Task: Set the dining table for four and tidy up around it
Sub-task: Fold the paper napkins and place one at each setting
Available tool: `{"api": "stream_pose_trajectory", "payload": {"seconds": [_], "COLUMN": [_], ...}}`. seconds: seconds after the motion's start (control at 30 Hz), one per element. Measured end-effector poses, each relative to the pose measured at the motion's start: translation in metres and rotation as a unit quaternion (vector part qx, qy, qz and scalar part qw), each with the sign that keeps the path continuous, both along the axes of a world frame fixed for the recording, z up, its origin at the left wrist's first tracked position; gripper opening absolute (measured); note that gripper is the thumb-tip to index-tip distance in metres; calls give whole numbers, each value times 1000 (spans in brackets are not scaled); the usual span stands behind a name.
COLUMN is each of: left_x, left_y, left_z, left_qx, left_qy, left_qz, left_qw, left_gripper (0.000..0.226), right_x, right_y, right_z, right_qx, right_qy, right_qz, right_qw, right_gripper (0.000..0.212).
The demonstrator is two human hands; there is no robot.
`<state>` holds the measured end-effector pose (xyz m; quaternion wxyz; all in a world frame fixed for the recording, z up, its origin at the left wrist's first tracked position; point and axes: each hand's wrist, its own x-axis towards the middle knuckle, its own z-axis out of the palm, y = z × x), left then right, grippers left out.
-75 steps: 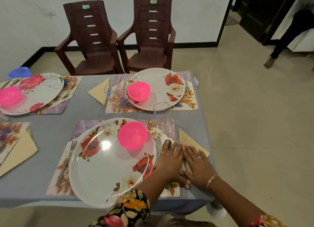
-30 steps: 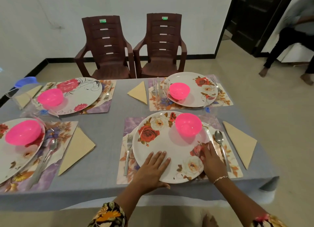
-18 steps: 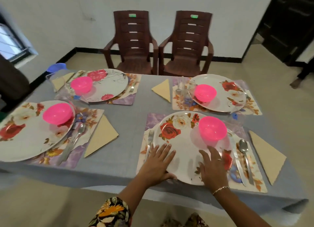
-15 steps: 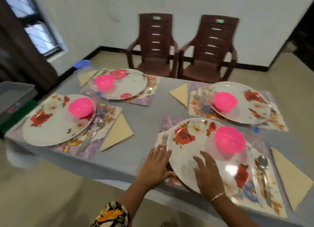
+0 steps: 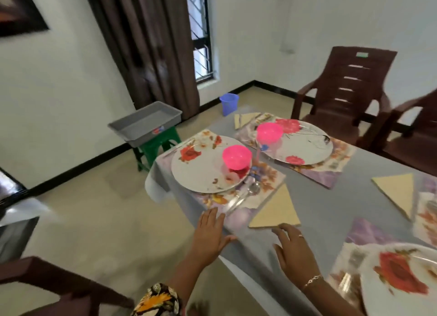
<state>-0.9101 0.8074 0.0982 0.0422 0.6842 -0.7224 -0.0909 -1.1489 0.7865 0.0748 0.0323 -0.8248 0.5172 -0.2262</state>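
Lowest in the frame, both your hands hang over the near edge of the table [image 5: 319,211], and neither holds anything. Your left hand [image 5: 210,233] is at lower centre, its fingers straight and slightly apart. Your right hand [image 5: 293,251] is just to its right, its fingers loosely bent and spread. Motion blur hides whether either palm touches the cloth. What matters for the next move, as I judge it, is the beige napkin [image 5: 276,209]. It lies directly up-frame of your right fingertips, with its near edge running left to right just beyond them and its point aimed away toward the upper centre. That makes your right hand the nearer one for squaring it. Your left fingertips are aimed instead at the near corner of the floral placemat [image 5: 267,176], just left of the napkin. On the mat's right strip a spoon [image 5: 246,195] lies with its long axis slanting from lower left to upper right, bowl end farther from you. Beyond it the rose-patterned plate [image 5: 203,169] sits on the mat, with a pink bowl [image 5: 236,157] on its right side. A second plate [image 5: 305,145] with its own bowl is set farther up and right. At middle left, off the table, a grey tray [image 5: 145,125] rests on a green stool [image 5: 153,150].
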Motion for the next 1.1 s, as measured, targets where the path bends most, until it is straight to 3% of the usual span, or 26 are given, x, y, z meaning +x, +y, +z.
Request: {"api": "stream_pose_trajectory", "payload": {"seconds": [0.23, 0.37, 0.5, 0.7, 0.83, 1.1], "left_x": [138, 188, 205, 204, 205, 207], "left_y": [-54, -81, -114, -151, -158, -172], "left_z": [-19, -12, -14, -19, -28, -27], "left_qx": [20, 31, 14, -18, -42, -28], "left_qy": [11, 28, -10, -57, -64, -26], "left_qz": [19, 17, -51, -114, -126, -122], "left_qw": [1000, 999, 999, 992, 989, 992], "left_gripper": [66, 72, 70, 49, 41, 48], "right_x": [134, 192, 217, 222, 226, 228], "right_y": [-56, -82, -95, -115, -127, -136], "right_z": [-6, -2, -6, 3, 13, 3], "right_qx": [4, 6, -7, -59, 11, 44], "right_qy": [28, 49, 139, 258, 334, 319], "right_qz": [62, 59, 38, 70, 60, 59], "right_qw": [998, 997, 989, 962, 940, 945], "right_gripper": [23, 39, 58, 22, 45, 52]}}
